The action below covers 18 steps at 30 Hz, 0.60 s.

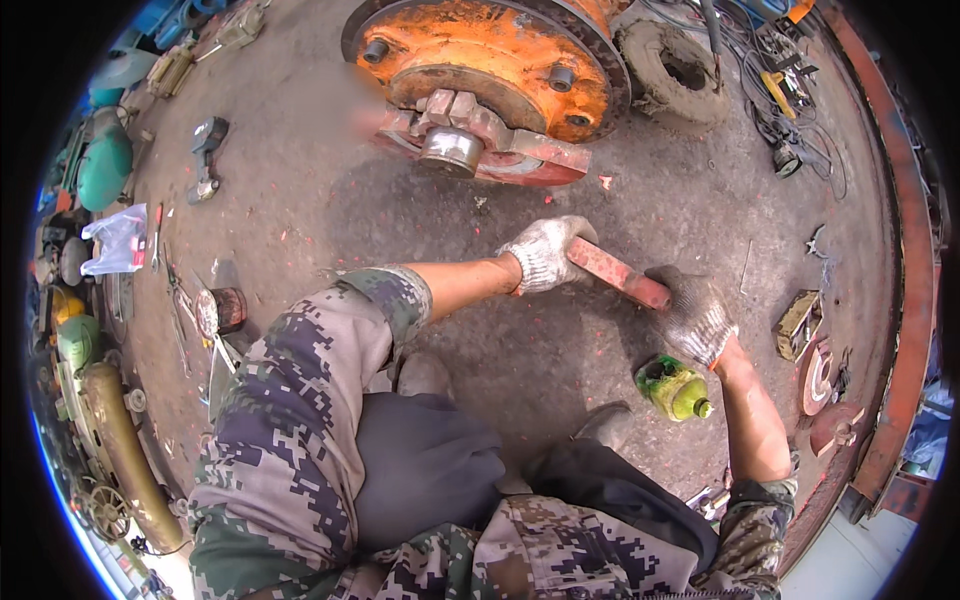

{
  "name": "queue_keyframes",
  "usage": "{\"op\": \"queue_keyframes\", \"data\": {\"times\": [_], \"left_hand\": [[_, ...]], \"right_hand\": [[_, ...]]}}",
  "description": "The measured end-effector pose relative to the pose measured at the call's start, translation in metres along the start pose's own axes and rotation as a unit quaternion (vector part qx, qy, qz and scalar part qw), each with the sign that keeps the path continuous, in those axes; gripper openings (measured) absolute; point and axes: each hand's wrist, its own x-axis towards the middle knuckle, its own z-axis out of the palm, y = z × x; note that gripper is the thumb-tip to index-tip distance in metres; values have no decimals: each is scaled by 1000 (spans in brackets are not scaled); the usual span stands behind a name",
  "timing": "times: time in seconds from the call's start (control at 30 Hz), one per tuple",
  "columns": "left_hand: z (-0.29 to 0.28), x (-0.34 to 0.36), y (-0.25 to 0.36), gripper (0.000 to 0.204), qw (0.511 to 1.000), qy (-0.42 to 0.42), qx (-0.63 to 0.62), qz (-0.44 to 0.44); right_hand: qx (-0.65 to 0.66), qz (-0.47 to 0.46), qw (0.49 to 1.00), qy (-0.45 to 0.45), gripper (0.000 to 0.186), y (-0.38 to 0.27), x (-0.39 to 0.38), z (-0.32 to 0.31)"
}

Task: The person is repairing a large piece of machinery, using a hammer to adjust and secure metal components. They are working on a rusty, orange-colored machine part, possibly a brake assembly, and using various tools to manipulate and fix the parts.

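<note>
Between my two gloved hands is a short, flat red metal bar [618, 273], held tilted above the floor. My left hand [545, 255] is closed around its far left end. My right hand [695, 310] grips the nearer right end, with its fingers partly hidden. Ahead stands a large orange flanged machine part [490, 50] with bolts in its face. A bright steel shaft end [451, 152] sticks out toward me, framed by a red metal piece [540, 160]. Below my right hand, a yellow-green cut plastic bottle [682, 390] lies on the floor.
A thick dirty ring [650, 75] and tangled cables [800, 130] lie at the far right. A red steel beam [890, 250] edges the right side. On the left are a cordless power tool [207, 155], a plastic bag [118, 240], a can [228, 309] and a brass-coloured cylinder [130, 445].
</note>
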Motion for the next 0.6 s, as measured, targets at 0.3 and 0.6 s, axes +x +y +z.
{"op": "queue_keyframes", "data": {"times": [0.3, 0.6], "left_hand": [[-56, -105, -16, 54, 995, 17, 68, -78], [-148, -234, -45, 49, 958, 221, 127, -132]], "right_hand": [[-26, -116, 984, -131, 32, -68, 20, 29], [29, -274, 938, -208, 35, -178, 70, 90]]}}
